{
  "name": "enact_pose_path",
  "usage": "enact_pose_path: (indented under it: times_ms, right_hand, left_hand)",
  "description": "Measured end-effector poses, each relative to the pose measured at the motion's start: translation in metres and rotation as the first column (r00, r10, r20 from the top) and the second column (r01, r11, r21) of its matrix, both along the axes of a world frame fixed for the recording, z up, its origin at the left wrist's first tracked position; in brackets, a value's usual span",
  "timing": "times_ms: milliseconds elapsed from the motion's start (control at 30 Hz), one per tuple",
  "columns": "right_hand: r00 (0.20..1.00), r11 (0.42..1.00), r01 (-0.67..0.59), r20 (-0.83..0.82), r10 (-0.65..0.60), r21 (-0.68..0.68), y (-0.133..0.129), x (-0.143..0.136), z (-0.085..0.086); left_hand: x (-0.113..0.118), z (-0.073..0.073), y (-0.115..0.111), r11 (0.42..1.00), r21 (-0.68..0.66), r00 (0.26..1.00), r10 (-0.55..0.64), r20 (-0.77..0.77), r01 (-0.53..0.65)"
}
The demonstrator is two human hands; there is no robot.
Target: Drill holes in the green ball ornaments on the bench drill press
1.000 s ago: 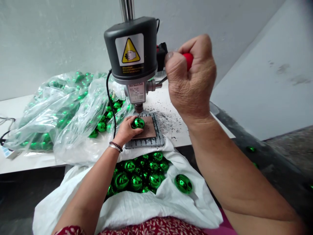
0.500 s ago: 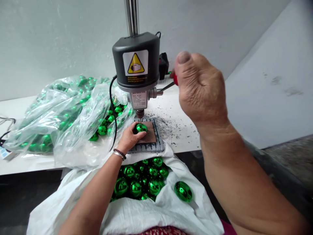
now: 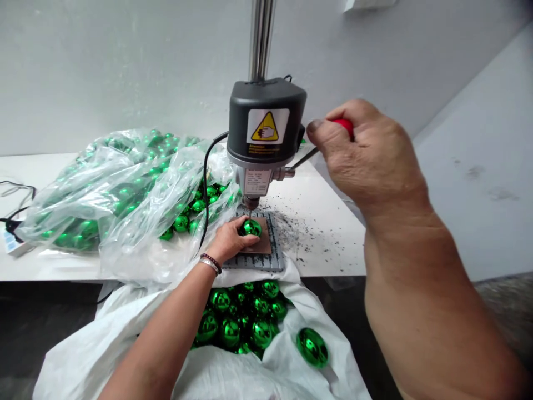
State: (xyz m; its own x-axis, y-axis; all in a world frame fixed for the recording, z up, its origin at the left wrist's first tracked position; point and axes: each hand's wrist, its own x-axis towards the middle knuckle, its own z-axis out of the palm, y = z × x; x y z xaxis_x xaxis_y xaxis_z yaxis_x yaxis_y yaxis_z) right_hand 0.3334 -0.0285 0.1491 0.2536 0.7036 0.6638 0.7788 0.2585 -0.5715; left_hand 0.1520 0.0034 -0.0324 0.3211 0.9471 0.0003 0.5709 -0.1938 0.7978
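A shiny green ball (image 3: 252, 228) is gripped between the thumb and fingers of my left hand (image 3: 230, 240), on a brown board (image 3: 261, 244) over the grey base plate (image 3: 275, 250). Right above it is the bit of a drill press (image 3: 266, 123), its tip at the ball's top; I cannot tell how deep it goes. My right hand (image 3: 375, 150) is closed round the red knob (image 3: 345, 126) of the press's feed lever (image 3: 305, 158). In front of me, a white sack (image 3: 137, 322) holds many green balls (image 3: 231, 331), and a single green ball (image 3: 312, 347) lies on its cloth.
Clear plastic bags (image 3: 137, 205) full of green balls cover the left of the white table (image 3: 328, 233). Dark shavings (image 3: 297, 228) are scattered right of the base. A black cable (image 3: 206, 194) hangs beside the drill head. A power strip (image 3: 14, 244) sits at the far left.
The view has shifted, so the press appears further right and lower. My right hand has tilted with the lever, and more of the red knob shows. My left hand still holds the ball under the bit.
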Motion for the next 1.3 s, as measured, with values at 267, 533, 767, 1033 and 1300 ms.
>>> enact_pose_path:
  times_ms: [267, 533, 767, 1033, 1300]
  right_hand:
    - [0.991, 0.986, -0.130, -0.027, 0.133, 0.100, -0.028, -0.003, -0.031]
    - [0.993, 0.993, 0.115, -0.008, -0.115, 0.024, -0.033, -0.015, -0.036]
    - [0.987, 0.989, 0.136, -0.099, -0.129, 0.065, -0.031, -0.020, -0.043]
    - [0.991, 0.985, 0.131, -0.012, -0.130, 0.114, -0.017, -0.016, -0.028]
    - [0.993, 0.984, 0.112, -0.039, -0.107, 0.139, -0.017, -0.018, -0.028]
  left_hand:
    - [-0.001, -0.005, 0.001, 1.000, 0.016, 1.000, 0.006, -0.015, -0.006]
    - [-0.004, -0.010, 0.001, 0.999, 0.030, 1.000, -0.010, 0.006, 0.010]
    - [-0.005, -0.005, -0.001, 0.999, 0.021, 0.999, -0.037, 0.003, 0.037]
    - [0.000, 0.001, 0.004, 1.000, 0.007, 0.999, -0.004, -0.054, 0.005]
    - [0.008, 0.010, -0.004, 0.997, 0.079, 0.997, 0.020, -0.081, -0.013]
